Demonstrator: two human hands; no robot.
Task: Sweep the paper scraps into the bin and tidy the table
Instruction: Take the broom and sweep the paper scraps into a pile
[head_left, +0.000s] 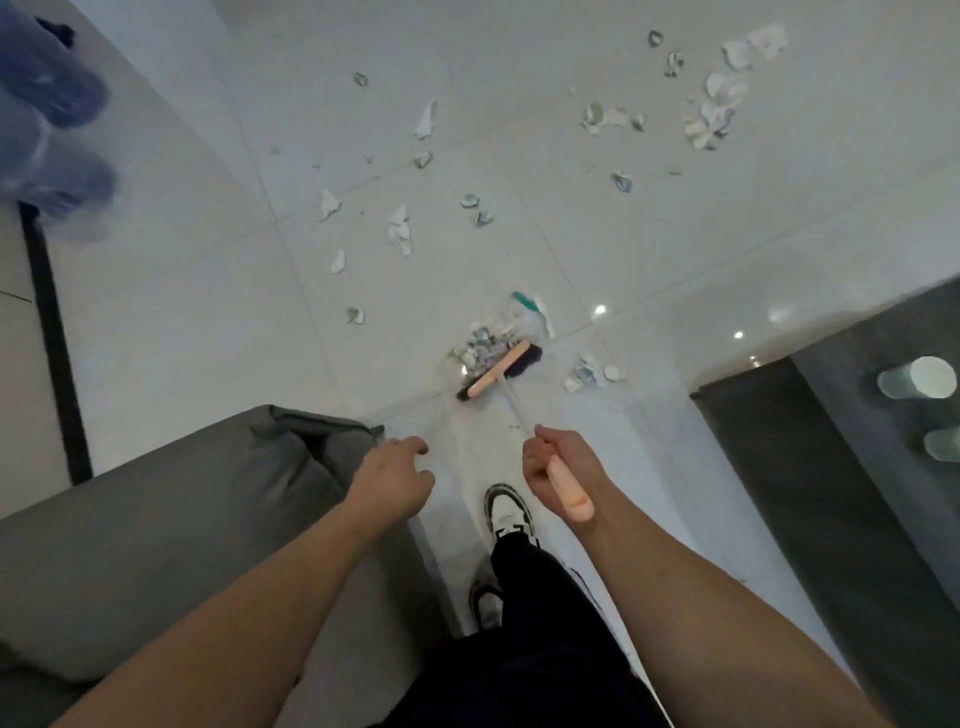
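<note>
The right hand (558, 467) grips the broom (498, 371) handle. The left hand (392, 480) hangs loosely curled, holding nothing. Paper scraps (483, 345) are piled against the broom head; others lie scattered beyond it.

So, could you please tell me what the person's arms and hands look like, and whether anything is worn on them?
Both forearms are bare, with no sleeves in view. The left hand and right hand wear no gloves, and no watch or rings show.
</note>
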